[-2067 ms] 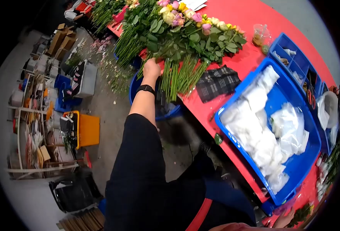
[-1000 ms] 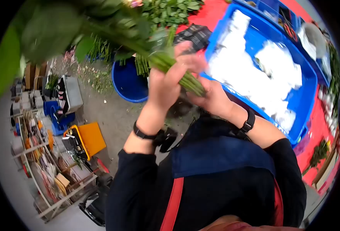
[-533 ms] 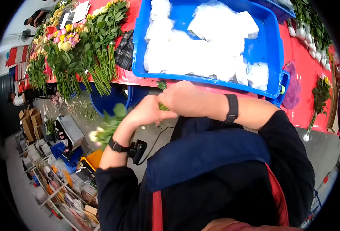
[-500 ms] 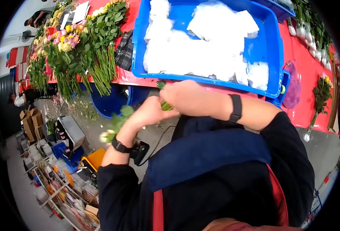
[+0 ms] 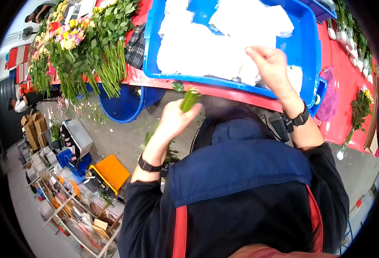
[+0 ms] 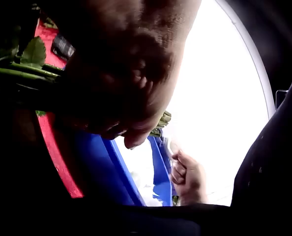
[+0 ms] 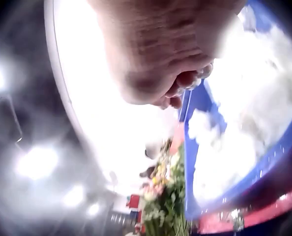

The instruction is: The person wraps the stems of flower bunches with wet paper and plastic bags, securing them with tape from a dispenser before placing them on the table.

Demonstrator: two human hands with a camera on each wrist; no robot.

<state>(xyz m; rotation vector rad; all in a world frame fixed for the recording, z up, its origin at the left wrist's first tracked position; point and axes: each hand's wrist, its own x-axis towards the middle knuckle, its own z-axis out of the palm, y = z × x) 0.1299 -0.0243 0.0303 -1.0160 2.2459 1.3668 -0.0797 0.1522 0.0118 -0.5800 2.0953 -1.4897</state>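
Over the red table [image 5: 352, 114], from the head view, a blue tub [image 5: 310, 51] holds white wrappers [image 5: 206, 45]; the right grip [image 5: 270, 64] hangs above them, fingers curled, and I cannot tell whether it pinches anything; the left grip [image 5: 175, 119] is closed round a bunch of stems [image 5: 190, 99], cut ends poking above the fist, off the table edge near a blue bucket [image 5: 125, 107]; flowers [image 5: 75, 47] lie on the table. From the left wrist, the stems run through the dark fist, the tub just behind. From the right wrist, curled fingers hang over the wrappers; nothing held shows.
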